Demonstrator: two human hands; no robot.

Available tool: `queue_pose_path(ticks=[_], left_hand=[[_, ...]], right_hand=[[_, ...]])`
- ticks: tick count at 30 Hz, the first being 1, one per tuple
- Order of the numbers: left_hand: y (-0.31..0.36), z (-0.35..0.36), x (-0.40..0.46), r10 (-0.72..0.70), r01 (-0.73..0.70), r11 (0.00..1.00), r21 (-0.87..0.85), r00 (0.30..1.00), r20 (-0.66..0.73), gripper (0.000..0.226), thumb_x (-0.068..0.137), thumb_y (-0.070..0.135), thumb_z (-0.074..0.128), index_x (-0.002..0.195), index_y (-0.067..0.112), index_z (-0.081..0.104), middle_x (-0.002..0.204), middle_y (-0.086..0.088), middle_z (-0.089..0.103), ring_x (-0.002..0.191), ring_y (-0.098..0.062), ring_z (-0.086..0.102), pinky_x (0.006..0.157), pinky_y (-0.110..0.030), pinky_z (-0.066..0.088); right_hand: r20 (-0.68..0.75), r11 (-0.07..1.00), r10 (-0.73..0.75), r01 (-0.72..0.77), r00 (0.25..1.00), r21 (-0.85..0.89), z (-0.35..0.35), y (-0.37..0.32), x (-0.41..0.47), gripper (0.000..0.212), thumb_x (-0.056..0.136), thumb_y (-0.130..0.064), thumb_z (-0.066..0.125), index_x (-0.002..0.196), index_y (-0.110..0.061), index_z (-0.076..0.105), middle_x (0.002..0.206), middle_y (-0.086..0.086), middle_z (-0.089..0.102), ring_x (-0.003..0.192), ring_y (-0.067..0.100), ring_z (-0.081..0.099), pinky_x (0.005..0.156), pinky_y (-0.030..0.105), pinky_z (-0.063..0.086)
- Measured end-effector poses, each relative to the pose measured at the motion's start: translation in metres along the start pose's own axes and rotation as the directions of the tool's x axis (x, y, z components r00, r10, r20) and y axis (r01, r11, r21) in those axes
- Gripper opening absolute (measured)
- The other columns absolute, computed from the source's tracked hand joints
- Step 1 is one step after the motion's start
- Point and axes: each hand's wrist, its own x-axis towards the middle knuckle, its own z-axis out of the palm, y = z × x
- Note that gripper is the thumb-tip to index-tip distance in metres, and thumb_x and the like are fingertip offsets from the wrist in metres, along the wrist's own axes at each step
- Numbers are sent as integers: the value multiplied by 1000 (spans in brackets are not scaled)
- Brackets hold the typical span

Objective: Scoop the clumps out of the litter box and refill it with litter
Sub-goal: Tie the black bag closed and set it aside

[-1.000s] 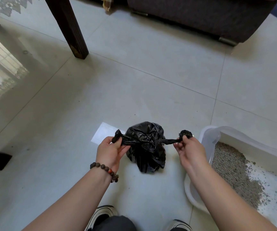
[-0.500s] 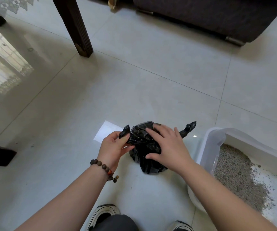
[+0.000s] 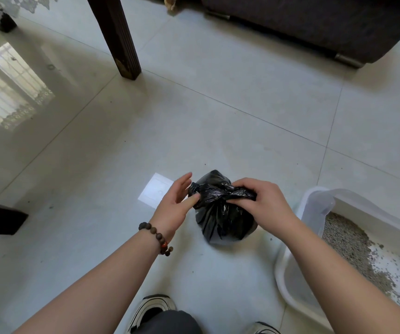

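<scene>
Pale glossy floor tiles carry every item in view, with a dark table leg far ahead of the left hand and a sofa base far ahead of the right. Left hand: fingers loosely spread, palm turned inward, one fingertip touching the left tail of the knot; it grips nothing, probably positioned to catch that tail. A beaded bracelet sits on its wrist. Just beyond this hand lies a white paper slip, flat on the floor. Between the two hands stands the black trash bag, resting on the floor with its neck twisted shut. Right hand: fingers pressed together, pinching the twisted plastic at the bag's top, apparently to hold the knot while it is finished. Just beside the right forearm, the white litter box holds a thin, patchy layer of grey litter with bare bottom showing, so refilling appears outstanding. Open floor surrounds the bag ahead and to the left; the box rim limits rightward movement.
</scene>
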Motion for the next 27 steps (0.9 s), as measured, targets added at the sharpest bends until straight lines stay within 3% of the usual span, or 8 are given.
queue_pose_path(ticks=[4, 6, 8, 11, 15, 18, 23, 27], left_hand=[[-1, -1, 0, 18, -23, 997, 68, 997, 73, 35, 97, 31, 50, 132, 28, 50, 125, 19, 57, 112, 16, 50, 96, -7, 39], [-5, -4, 3, -39, 33, 997, 71, 996, 82, 39, 94, 50, 46, 127, 31, 55, 129, 17, 58, 121, 8, 48, 106, -20, 38], [-7, -4, 7, -140, 136, 989, 57, 988, 67, 44, 96, 52, 39, 129, 26, 54, 136, 8, 54, 127, -2, 47, 99, -15, 40], [-9, 3, 9, -357, 366, 886, -285, 930, 85, 64, 92, 57, 45, 131, 7, 53, 130, -1, 57, 115, -14, 55, 83, -19, 45], [12, 18, 4, -366, 449, 709, -544, 894, 260, 31, 96, 36, 50, 109, 8, 56, 102, -10, 57, 89, -25, 59, 81, -35, 49], [33, 30, 0, -297, 437, 641, -631, 899, 321, 20, 94, 17, 51, 110, 7, 56, 104, -13, 52, 86, -27, 56, 73, -38, 59], [50, 30, 5, -259, 421, 628, -654, 906, 335, 23, 96, 13, 49, 116, 4, 55, 104, -15, 61, 88, -30, 60, 82, -43, 56], [75, 22, 3, -256, 406, 631, -661, 913, 317, 22, 96, 12, 48, 114, 3, 56, 96, -14, 62, 83, -29, 61, 83, -44, 55]], right_hand=[[-7, 998, -13, 14, 1000, 60, -11, -17, -4, 15, 76, -14, 76, 84, -26, 72, 78, -8, 71, 77, 6, 64, 72, 16, 48], [1, 994, -12, 12, 1000, 105, -19, -32, -7, 16, 77, -10, 75, 81, -24, 71, 67, -10, 68, 62, 1, 59, 59, 10, 43], [33, 985, -8, 3, 999, 171, -27, -51, -11, 12, 80, -5, 71, 82, -17, 71, 56, -14, 62, 48, -2, 52, 48, 7, 36], [35, 974, -30, 22, 999, 227, -42, -86, -19, 11, 82, 0, 67, 84, -10, 70, 50, -15, 59, 40, -4, 49, 42, 6, 34], [-3, 955, -76, 73, 997, 288, -65, -129, -31, 10, 84, 6, 62, 89, -1, 68, 47, -12, 58, 33, -2, 48, 36, 5, 32], [-57, 943, -92, 105, 994, 314, -81, -146, -33, 10, 83, 6, 63, 87, -1, 68, 51, -9, 61, 37, -2, 51, 39, 4, 34], [-137, 946, -152, 184, 979, 267, -100, -162, -18, 9, 80, -1, 67, 83, -8, 71, 63, -5, 68, 56, 4, 61, 52, 11, 44], [-126, 946, -178, 204, 976, 251, -107, -186, -6, 9, 81, -1, 67, 82, -9, 70, 56, -8, 64, 42, 0, 53, 42, 6, 36]])
